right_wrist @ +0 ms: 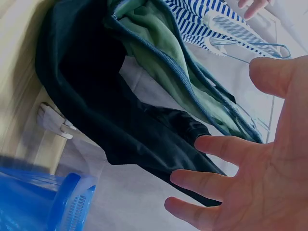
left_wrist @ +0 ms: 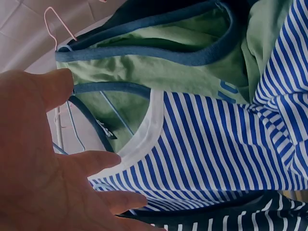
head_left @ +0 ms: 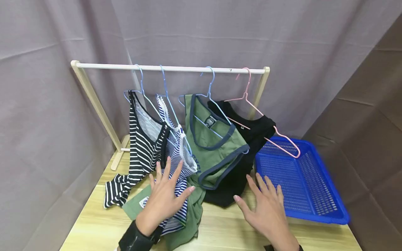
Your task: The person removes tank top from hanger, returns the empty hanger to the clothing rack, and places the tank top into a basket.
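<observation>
My left hand [head_left: 168, 197] is spread in front of the blue-and-white striped top [head_left: 179, 153], its fingers straight and holding nothing. Beside that top hangs a black-and-white striped top [head_left: 142, 146], its lower part lying on the table. To the right of both, a green tank top with navy trim [head_left: 201, 136] hangs from a blue hanger [head_left: 211, 85]. A black top [head_left: 259, 129] is on a pink hanger [head_left: 289, 140] at the rail's right end. My right hand [head_left: 267, 205] is also spread, between the black top and the blue basket; nothing is in it.
A rack with a white rail [head_left: 185, 68] and wooden legs [head_left: 97, 104] stands on the wooden table [head_left: 224, 230]. The blue plastic basket [head_left: 292, 174] sits at the right. A grey curtain [head_left: 188, 31] hangs close behind.
</observation>
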`<state>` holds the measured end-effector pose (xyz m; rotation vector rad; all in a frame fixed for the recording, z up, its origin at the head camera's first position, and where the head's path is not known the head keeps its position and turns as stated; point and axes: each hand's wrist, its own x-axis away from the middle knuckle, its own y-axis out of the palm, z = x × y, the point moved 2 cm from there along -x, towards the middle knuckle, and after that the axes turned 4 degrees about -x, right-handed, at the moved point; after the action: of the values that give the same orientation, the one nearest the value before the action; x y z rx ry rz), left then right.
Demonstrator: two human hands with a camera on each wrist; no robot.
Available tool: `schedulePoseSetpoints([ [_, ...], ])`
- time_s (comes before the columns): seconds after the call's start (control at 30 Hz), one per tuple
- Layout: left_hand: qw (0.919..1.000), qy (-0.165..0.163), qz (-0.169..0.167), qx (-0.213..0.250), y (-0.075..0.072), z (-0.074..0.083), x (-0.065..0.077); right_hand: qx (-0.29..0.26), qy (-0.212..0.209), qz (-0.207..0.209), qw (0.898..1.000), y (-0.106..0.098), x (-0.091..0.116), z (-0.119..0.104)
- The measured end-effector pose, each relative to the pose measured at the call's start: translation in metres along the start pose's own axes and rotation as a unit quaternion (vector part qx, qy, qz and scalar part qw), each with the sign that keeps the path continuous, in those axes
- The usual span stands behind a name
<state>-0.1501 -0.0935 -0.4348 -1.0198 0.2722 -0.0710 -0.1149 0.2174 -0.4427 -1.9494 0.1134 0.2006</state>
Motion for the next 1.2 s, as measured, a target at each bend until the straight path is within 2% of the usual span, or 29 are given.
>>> schedulePoseSetpoints([
  [0.2,1.0000,-0.002,-0.005,-0.008,0.002,0.002,0.003,-0.005,-0.006,0.006,1.000,0.002,0.000,0.003],
  [0.37,0.9999,-0.002,-0.009,-0.007,0.002,0.004,0.001,-0.010,-0.004,-0.002,1.000,0.003,-0.006,0.002],
  [0.7,0.9999,-0.005,-0.015,0.000,0.005,0.005,-0.001,-0.020,-0.021,0.009,1.000,0.004,-0.016,-0.001],
  [1.03,0.9994,0.016,-0.029,-0.007,0.000,0.010,0.001,-0.030,-0.017,0.002,0.999,0.004,-0.017,-0.003],
  [1.2,0.9984,0.051,-0.022,-0.004,-0.007,0.020,0.002,-0.042,-0.019,0.014,0.999,0.004,-0.015,-0.001],
])
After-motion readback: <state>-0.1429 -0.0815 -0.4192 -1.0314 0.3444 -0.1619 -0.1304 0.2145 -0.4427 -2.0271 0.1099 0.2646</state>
